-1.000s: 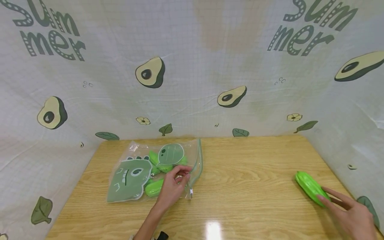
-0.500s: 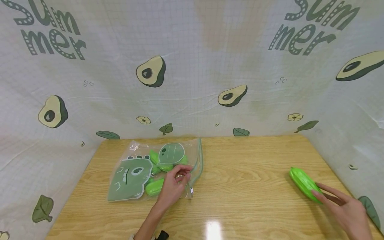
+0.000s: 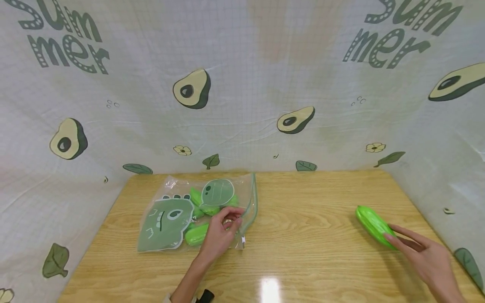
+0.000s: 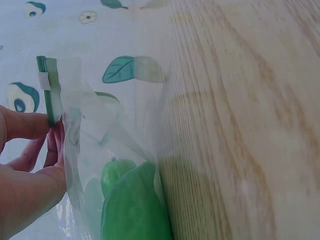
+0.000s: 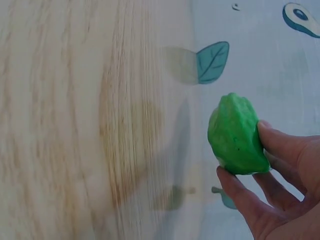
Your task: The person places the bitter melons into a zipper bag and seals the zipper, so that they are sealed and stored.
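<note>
My right hand (image 3: 426,254) grips one end of a bright green, ridged toy cucumber (image 3: 373,225) above the right side of the table; its bumpy surface shows in the right wrist view. On the left lies a clear slider zip bag (image 3: 164,225) printed with a green dinosaur. My left hand (image 3: 219,235) pinches the bag's green-edged mouth between thumb and fingers, near the white slider (image 4: 44,80). Inside the bag are several green toy vegetables (image 4: 135,207), partly hidden by the print and my hand. The cucumber and the bag are well apart.
The wooden table (image 3: 310,202) stretches between the bag and my right hand. A pale cloth (image 3: 242,84) with avocado and leaf prints hangs along the back and both sides. A black strap piece (image 3: 206,296) shows by my left wrist.
My right hand has moved left and slightly away from me, carrying the cucumber with it. The left hand keeps its pinch on the bag's edge, and the bag lies as before.
</note>
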The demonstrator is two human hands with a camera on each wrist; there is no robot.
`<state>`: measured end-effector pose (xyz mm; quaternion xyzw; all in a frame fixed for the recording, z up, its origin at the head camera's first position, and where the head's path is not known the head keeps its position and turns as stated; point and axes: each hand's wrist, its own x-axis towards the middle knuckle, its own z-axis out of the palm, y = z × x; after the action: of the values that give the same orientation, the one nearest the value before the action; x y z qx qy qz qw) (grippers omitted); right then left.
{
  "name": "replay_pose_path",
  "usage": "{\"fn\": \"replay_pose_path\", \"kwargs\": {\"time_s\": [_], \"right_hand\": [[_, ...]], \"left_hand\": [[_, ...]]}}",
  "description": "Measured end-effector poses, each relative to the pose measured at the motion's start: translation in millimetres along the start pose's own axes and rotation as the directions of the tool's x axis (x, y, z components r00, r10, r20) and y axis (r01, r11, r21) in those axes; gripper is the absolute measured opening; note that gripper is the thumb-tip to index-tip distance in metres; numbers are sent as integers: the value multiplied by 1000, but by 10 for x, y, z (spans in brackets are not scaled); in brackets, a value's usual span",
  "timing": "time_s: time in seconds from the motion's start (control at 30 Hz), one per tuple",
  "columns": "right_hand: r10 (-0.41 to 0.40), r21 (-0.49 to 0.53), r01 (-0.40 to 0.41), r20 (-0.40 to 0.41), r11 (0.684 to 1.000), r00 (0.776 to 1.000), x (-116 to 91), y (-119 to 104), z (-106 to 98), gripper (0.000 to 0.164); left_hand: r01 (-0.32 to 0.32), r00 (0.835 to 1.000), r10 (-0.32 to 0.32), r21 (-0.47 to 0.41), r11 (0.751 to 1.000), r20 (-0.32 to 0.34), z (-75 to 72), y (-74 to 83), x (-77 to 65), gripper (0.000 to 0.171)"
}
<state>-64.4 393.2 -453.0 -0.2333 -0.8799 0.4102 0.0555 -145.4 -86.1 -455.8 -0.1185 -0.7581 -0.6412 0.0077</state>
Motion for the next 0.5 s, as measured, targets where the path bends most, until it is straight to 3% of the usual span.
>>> {"fn": "replay_pose_path", "kwargs": {"time_s": [0.13, 0.5], "right_hand": [[6, -13, -6, 25, 1000, 1000, 10, -60, 25, 63], [-114, 68, 109, 72, 992, 991, -1, -171, 159, 54]], "left_hand": [[-4, 1000, 4, 5, 1000, 0, 4, 0, 2, 18], [1, 1000, -1, 0, 1000, 3, 0, 3, 4, 18]]}}
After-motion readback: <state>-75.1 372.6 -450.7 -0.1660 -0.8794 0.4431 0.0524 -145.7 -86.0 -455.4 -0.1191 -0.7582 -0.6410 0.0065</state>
